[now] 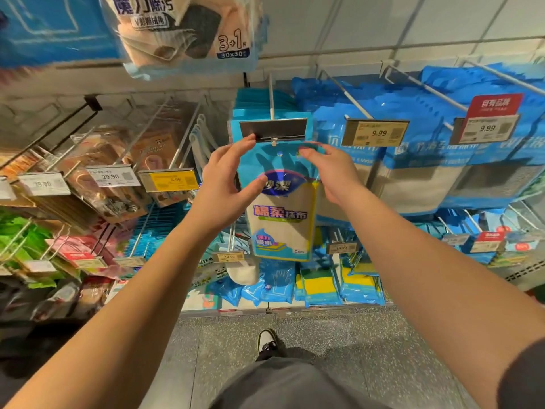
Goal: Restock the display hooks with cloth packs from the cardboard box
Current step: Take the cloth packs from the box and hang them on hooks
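Note:
A blue and cream cloth pack [281, 208] hangs upright in front of a display hook [271, 97], its top hole level with the hook's tip under an empty grey label holder [273, 129]. My left hand [227, 180] grips the pack's left edge, thumb on its front. My right hand [330, 169] pinches the pack's top right corner. Several identical packs [250, 104] hang behind on the same hook. The cardboard box is out of view.
Neighbouring hooks carry blue packs with 9.99 price tags [375, 132] on the right and brown packs with 29.90 tags [112, 176] on the left. A large pack [188, 31] hangs overhead. Lower hooks hold sponges and gloves [318, 284]. My shoe [267, 340] stands on grey floor.

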